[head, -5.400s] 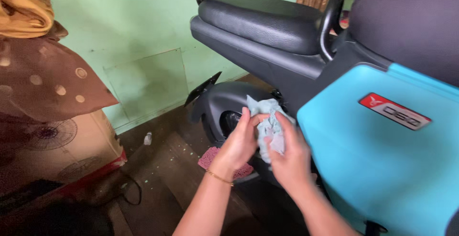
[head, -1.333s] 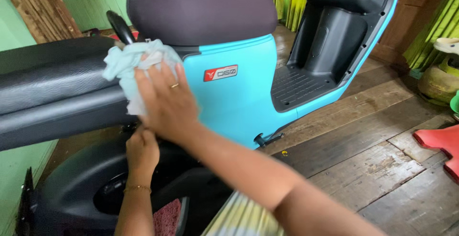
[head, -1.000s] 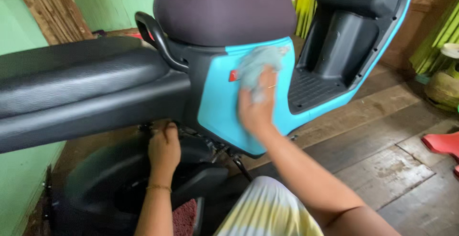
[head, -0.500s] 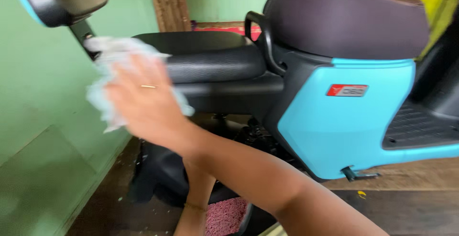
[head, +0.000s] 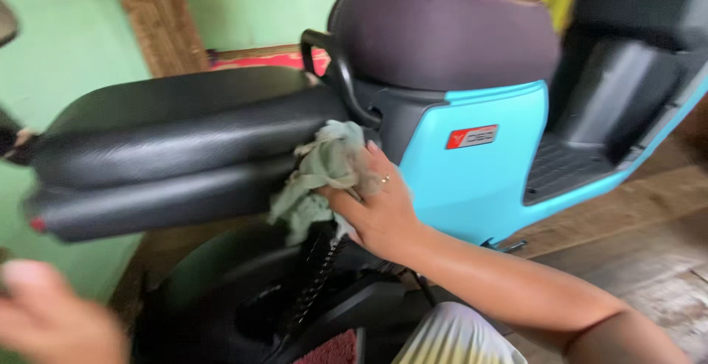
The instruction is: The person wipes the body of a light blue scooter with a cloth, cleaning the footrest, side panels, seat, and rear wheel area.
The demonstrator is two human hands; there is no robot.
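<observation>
Under the scooter's rear seat (head: pixel 192 139), my right hand (head: pixel 376 209) closes its fingers (head: pixel 346 202) around the pale green rag (head: pixel 321 176). Loose folds hang near the suspension spring (head: pixel 313 283) and could snag. My left hand (head: pixel 51 320), blurred, holds nothing I can tell.

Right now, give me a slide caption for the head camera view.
Right hand presses a pale cloth against a blue scooter below its black seat.

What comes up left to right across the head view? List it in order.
Left hand → black rear seat → crumpled pale cloth → right hand → turquoise side panel → black footwell.
</observation>
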